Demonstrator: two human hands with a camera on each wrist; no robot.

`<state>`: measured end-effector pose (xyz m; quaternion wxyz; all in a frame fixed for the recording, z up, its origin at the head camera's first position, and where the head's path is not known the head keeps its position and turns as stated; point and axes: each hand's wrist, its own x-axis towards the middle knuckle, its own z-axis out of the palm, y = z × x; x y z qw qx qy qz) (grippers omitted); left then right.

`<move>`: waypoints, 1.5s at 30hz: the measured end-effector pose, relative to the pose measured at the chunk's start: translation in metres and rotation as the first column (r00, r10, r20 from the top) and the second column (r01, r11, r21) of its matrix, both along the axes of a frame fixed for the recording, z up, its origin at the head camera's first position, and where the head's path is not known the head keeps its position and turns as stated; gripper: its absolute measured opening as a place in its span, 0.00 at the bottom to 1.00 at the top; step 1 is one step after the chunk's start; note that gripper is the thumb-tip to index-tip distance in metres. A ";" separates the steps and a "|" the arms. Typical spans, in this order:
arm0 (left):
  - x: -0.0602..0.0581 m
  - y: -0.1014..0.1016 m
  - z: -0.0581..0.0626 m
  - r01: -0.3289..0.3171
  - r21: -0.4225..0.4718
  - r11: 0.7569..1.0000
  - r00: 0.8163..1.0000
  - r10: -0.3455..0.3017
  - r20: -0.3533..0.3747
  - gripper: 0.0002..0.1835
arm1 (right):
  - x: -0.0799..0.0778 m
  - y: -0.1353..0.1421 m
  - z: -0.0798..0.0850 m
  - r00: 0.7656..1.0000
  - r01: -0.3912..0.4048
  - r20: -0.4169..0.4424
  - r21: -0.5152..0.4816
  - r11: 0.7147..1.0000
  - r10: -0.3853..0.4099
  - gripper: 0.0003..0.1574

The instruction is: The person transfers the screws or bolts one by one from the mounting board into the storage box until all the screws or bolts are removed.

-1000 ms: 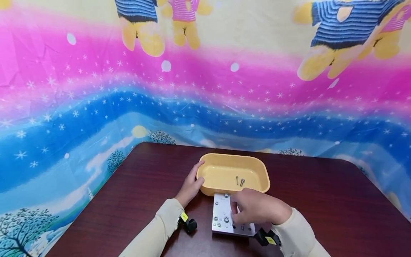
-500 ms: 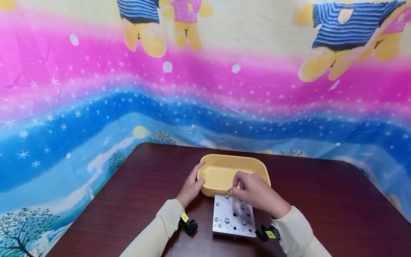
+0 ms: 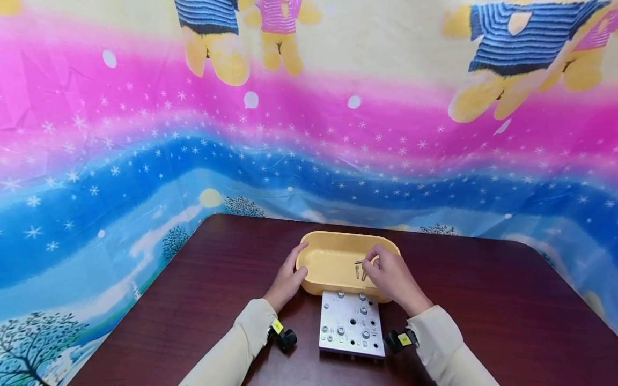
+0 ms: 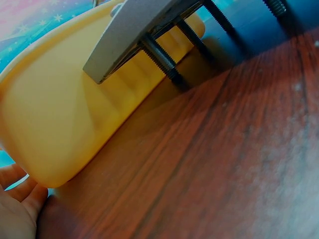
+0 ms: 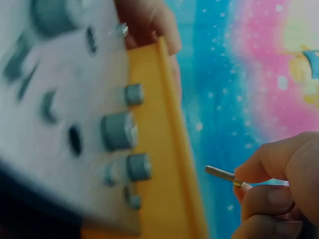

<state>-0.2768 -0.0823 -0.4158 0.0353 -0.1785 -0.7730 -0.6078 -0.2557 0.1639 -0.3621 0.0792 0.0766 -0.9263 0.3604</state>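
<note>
Between thumb and forefinger, my right hand [image 3: 392, 276] pinches a small metal bolt [image 3: 358, 262] over the right side of the yellow plastic tray [image 3: 323, 260]. In the right wrist view, the shank of this bolt [image 5: 219, 173] points out from the fingertips. Below it, two more bolts [image 3: 357, 272] lie on the tray floor, one partly hidden by the fingers. My left hand [image 3: 287, 281] holds the tray's left end, thumb and fingers at the rim. A silver metal plate [image 3: 333, 316] with holes and several socket-head bolts stands just in front of the tray.
Bolt shanks [image 4: 159, 57] stick out beneath the plate and hold it above the dark wooden table [image 3: 232, 257]. A printed cloth [image 3: 289, 134] hangs behind the table. Each wrist wears a small black camera.
My right hand has lifted a bolt off the plate and carried it back and right over the tray. The left hand has stayed on the tray's end.
</note>
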 end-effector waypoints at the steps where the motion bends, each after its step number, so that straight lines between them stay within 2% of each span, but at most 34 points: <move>1: 0.000 0.000 0.000 0.001 0.000 1.000 1.000 -0.001 0.003 0.34 | -0.002 0.001 -0.002 1.000 0.009 -0.010 -0.006 1.000 -0.009 0.05; 7: 0.000 0.000 -0.001 -0.002 -0.006 1.000 1.000 0.002 0.016 0.34 | -0.011 0.009 -0.017 0.997 0.048 -0.056 -0.008 0.999 -0.048 0.07; 15: -0.001 0.000 -0.001 -0.007 -0.013 1.000 1.000 0.008 0.017 0.34 | -0.018 0.013 -0.032 0.996 0.061 -0.068 0.062 0.996 -0.057 0.08; 22: -0.001 0.001 -0.002 -0.011 -0.020 1.000 1.000 0.011 0.014 0.35 | -0.017 0.010 -0.036 0.994 0.087 -0.086 0.178 0.980 -0.072 0.08; 36: 0.000 0.001 -0.001 -0.016 -0.016 1.000 1.000 0.016 0.005 0.34 | -0.017 0.008 -0.035 0.992 0.109 -0.078 0.202 0.973 -0.095 0.09; 45: 0.000 0.001 -0.002 -0.015 -0.017 1.000 1.000 0.015 0.018 0.35 | -0.016 0.007 -0.034 0.992 0.119 -0.050 0.193 0.974 -0.112 0.18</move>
